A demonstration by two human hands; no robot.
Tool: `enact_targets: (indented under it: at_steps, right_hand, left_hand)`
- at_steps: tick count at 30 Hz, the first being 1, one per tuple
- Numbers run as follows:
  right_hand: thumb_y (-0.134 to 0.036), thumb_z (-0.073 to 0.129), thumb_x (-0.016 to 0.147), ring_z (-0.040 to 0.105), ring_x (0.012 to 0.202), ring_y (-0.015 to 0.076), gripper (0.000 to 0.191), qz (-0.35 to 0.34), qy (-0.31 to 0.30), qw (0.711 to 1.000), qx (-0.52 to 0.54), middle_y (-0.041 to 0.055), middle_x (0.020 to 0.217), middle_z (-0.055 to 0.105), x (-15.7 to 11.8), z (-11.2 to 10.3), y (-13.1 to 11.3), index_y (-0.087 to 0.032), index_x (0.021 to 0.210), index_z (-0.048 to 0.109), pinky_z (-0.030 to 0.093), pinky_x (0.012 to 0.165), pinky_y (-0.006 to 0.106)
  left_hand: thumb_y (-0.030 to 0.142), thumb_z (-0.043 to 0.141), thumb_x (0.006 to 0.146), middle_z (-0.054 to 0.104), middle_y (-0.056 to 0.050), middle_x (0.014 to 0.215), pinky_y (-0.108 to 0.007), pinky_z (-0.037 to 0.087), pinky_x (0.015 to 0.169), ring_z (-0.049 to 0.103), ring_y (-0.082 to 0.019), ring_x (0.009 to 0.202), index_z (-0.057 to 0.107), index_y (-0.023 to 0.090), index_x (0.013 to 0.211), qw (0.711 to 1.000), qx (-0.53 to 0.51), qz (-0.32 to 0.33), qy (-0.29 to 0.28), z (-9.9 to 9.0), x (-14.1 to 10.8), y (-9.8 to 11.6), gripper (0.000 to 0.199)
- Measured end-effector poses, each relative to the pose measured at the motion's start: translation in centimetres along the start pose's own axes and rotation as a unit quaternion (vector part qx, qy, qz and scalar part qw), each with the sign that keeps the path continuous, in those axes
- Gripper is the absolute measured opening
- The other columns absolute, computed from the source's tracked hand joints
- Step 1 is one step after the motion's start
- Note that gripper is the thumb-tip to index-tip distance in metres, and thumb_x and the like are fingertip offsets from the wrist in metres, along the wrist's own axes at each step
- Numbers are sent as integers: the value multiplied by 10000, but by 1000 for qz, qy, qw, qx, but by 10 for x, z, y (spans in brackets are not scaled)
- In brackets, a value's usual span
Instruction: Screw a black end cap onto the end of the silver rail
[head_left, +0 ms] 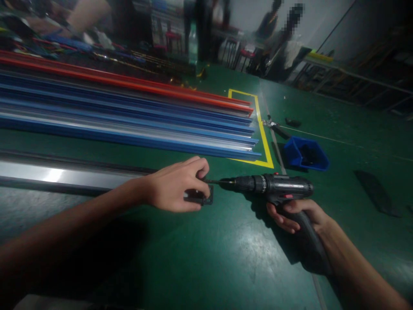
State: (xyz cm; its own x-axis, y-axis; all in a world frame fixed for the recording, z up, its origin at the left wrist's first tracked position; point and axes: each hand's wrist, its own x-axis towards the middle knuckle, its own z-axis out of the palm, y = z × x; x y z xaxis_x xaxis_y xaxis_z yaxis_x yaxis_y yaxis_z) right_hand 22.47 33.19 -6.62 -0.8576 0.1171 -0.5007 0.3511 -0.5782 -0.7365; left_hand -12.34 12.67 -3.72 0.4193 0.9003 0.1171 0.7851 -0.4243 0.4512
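Note:
My right hand (303, 215) is wrapped round the grip of a black cordless drill (287, 187), which lies level and points left. A long thin bit (222, 182) reaches from its chuck to the fingertips of my left hand (177, 185). That hand is closed over a small black end piece (209, 196) at the right end of a long silver metal profile (64, 172) with dark edges. The palm hides most of the joint, so I cannot tell whether the bit touches a screw there.
Several blue profiles (145, 125) and red-orange ones (161, 86) lie behind, ending inside a yellow tape outline (266, 146). A blue bin (290, 157) with dark contents, pliers (277, 127) and a dark flat object (376, 193) are to the right. Another person's arm (87, 17) shows top left, near a bottle (192, 45).

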Motion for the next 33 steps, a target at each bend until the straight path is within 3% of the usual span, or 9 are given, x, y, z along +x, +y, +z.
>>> enact_targets:
  at_steps: [6,9,18,24,28,33]
  right_hand:
    - [-290,718,819,508,436,66,309,-20,-72,996,41,89,771,704,2,-12,6,-41,997,757,490,459,217]
    - [-257,684,838,538,457,62,308,-26,-88,994,55,97,790,704,3,-14,8,-18,1020,752,528,502,201]
    - [-259,693,808,519,440,64,288,-18,-67,996,49,87,766,703,1,-12,8,-37,979,761,518,485,207]
    - [-305,764,781,468,397,84,197,-9,-23,998,54,83,732,714,0,-9,8,-152,906,757,474,399,249]
    - [-273,701,796,514,435,62,311,-3,-53,998,43,84,773,701,0,-13,8,-47,1005,754,517,480,209]
    - [-253,673,812,531,452,70,330,-11,-63,997,44,103,801,700,0,-18,9,-23,1039,741,520,493,211]
  left_hand:
    - [365,762,854,423,-51,1029,-360,424,849,452,-216,984,765,271,1065,1000,-3,18,10,0,0,-1,232]
    - [366,760,856,424,-50,1032,-358,417,841,451,-212,978,766,272,1068,1000,-9,13,4,0,0,-1,232]
    - [380,759,852,455,-52,1027,-351,429,836,460,-211,967,763,280,1068,1000,-8,3,-3,-2,1,0,238]
    - [384,764,847,472,-53,1013,-344,436,818,467,-210,952,759,278,1061,1000,-8,1,-1,-4,1,1,239]
    - [375,766,843,474,-56,1030,-345,435,824,468,-212,964,748,265,1066,1000,-1,-1,3,-2,2,2,250]
    - [370,761,844,478,-61,1038,-351,434,829,467,-215,969,739,261,1079,1000,-4,-1,1,-1,1,1,260]
